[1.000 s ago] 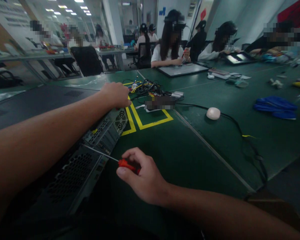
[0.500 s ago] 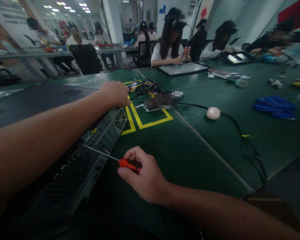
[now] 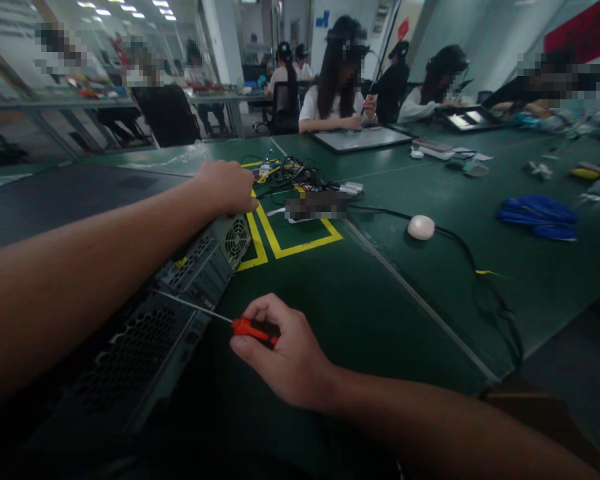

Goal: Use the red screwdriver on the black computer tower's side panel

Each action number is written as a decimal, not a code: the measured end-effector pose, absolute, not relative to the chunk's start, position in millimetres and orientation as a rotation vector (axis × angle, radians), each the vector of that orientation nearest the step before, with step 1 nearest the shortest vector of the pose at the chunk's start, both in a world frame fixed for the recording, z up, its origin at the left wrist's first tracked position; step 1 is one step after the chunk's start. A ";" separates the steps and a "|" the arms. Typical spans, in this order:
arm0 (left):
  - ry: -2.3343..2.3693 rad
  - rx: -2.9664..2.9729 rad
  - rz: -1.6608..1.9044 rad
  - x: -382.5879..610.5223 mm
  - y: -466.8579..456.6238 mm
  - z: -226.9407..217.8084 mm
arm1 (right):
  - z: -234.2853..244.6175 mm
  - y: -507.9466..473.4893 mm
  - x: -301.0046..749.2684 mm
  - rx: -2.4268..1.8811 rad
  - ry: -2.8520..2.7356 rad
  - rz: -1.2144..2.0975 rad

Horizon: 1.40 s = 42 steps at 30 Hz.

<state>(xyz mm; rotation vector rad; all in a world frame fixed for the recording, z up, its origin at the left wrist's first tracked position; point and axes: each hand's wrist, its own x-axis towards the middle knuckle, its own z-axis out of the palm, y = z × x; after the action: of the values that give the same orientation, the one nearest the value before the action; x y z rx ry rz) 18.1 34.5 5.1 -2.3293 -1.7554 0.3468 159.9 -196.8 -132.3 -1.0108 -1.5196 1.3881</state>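
A computer case (image 3: 215, 263) lies on the left of the green table, its vented rear facing me. My left hand (image 3: 227, 189) is over its far rear corner, fingers curled down around the edge; the fingertips are partly hidden. In my right hand (image 3: 293, 357) is a screwdriver (image 3: 247, 328) with an orange handle, held between thumb and fingers. Its long thin shaft points left across the case's rear, and the tip reaches the dark area below my left forearm. Whether the tip sits on a screw I cannot make out.
Beyond the case, a tangle of cables (image 3: 293, 173) lies near yellow tape (image 3: 305, 248). A pale rounded mouse-like object (image 3: 421, 227), a black cable (image 3: 467, 250) and a blue cloth-like bundle (image 3: 537, 217) are to the right. A person (image 3: 347, 87) works at a flat panel (image 3: 363, 138) across the table.
The whole view has shifted slightly, moving things a little left in the picture. Both hands keep their places on the case and the screwdriver.
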 end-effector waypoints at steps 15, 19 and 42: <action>-1.760 -2.369 0.315 13.3 38.7 3.0 | -130.9 -198.5 161.6 -1.020 -1.516 1.362; -1.755 -2.373 0.314 13.6 36.9 4.5 | -131.7 -198.6 160.9 -1.014 -1.521 1.344; -1.746 -2.343 0.377 15.5 35.2 6.1 | -130.0 -199.4 160.0 -0.970 -1.492 1.461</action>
<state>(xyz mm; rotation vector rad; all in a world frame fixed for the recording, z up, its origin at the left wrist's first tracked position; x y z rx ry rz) 15.5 35.2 6.1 -2.3427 -1.7461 0.3766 160.0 -199.4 -130.0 -0.9702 -1.4925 1.4610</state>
